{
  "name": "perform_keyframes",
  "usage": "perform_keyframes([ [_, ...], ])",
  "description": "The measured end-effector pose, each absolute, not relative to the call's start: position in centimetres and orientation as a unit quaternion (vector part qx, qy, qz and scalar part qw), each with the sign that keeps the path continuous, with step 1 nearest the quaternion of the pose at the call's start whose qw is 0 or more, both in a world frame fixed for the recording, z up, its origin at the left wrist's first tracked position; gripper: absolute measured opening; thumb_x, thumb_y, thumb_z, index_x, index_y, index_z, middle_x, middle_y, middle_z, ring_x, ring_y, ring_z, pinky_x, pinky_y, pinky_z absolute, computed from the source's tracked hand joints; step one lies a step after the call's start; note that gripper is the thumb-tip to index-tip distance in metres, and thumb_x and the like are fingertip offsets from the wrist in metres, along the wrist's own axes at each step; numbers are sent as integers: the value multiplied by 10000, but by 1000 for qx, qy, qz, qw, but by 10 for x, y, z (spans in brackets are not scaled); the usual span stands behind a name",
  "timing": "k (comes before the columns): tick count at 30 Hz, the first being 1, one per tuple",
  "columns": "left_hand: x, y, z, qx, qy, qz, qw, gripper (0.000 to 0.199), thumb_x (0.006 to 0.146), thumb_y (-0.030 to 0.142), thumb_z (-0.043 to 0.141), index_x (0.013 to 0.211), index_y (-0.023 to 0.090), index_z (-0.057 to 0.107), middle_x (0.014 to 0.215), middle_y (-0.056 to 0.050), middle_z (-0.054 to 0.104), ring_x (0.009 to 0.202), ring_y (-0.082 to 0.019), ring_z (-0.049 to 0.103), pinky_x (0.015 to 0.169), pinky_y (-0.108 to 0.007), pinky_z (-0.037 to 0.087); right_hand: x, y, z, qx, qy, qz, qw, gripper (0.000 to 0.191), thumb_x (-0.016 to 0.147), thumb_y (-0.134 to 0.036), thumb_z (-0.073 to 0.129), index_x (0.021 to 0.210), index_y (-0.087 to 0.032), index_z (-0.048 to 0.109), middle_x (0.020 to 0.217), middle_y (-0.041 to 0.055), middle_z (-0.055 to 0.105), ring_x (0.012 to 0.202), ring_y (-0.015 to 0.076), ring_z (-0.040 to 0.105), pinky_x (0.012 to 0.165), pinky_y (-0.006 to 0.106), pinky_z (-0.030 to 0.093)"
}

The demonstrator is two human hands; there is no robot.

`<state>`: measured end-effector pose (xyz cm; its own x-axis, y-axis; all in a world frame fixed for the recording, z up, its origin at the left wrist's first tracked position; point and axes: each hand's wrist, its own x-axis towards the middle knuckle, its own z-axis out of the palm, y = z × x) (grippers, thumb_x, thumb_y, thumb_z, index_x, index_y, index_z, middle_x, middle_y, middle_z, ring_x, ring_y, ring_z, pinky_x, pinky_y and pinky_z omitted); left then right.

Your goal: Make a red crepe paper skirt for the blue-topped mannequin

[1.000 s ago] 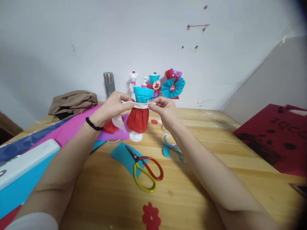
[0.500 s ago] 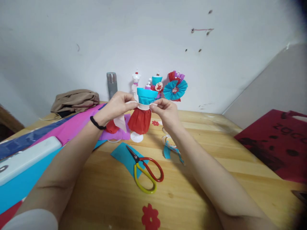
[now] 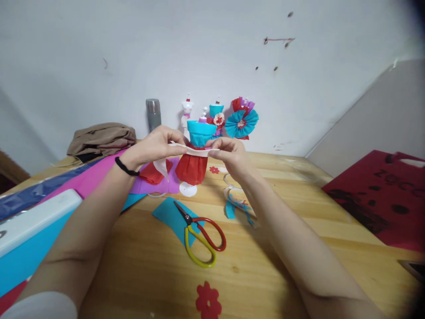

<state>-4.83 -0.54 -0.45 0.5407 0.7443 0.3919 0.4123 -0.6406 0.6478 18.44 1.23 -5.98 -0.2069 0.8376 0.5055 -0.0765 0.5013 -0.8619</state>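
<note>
Scissors [image 3: 187, 219] on blue pc [image 3: 165, 212], nr red-skirt mannequin [image 3: 191, 169].

Red bag [image 3: 381, 201], marking: dark lettering [image 3: 398, 178], apparently "zqcc"; second letter uncertain, possibly "g".
Bag position: to the right of the right hand [image 3: 232, 155], well apart from it.
Lettering extent: runs to the view's right edge.

Scissors [image 3: 188, 219] before the nearest mannequin [image 3: 192, 167] — flask [image 3: 153, 117] behind, left.

Two hands [image 3: 161, 144] [image 3: 232, 155] in play, and count them, four mannequins [image 3: 202, 132] [image 3: 186, 109] [image 3: 216, 110] [image 3: 241, 125]! One white strip [image 3: 198, 152], one pair of scissors [image 3: 188, 220], two loose red flowers [image 3: 214, 170] [image 3: 202, 300], one flask [image 3: 153, 116], one bag [image 3: 375, 212]!
</note>
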Motion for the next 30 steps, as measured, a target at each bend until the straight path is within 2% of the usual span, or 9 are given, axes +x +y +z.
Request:
perform_keyframes([
  [12,-40,-5,-8,807,376,378,254,268,746,359,716,630,122,667,639,-33,625,635,-131,539,585,-244,405,179,14,-61,-307,-630,415,581,192,590,-300,788,627,-223,615,748,17,698,719,171,622,748,356,526],
  [20,-37,-2,-11,802,383,388,244,271,731,360,706,598,134,636,611,-30,596,606,-126,522,561,-249,400,177,14,-63,-323,-640,384,582,223,615,-352,786,658,-223,608,750,19,698,693,165,623,714,348,534],
  [24,-36,-3,-12,800,380,391,249,253,724,343,695,586,140,633,584,-22,585,592,-123,513,542,-244,395,175,15,-64,-317,-642,383,584,254,629,-391,787,672,-228,597,763,20,696,715,173,637,743,368,552],
  [30,-34,-2,-12,788,387,399,265,225,724,285,696,570,134,630,577,-25,593,574,-118,530,529,-240,408,173,15,-65,-304,-614,410,602,207,603,-320,807,648,-219,632,698,0,681,662,148,621,740,361,558],
])
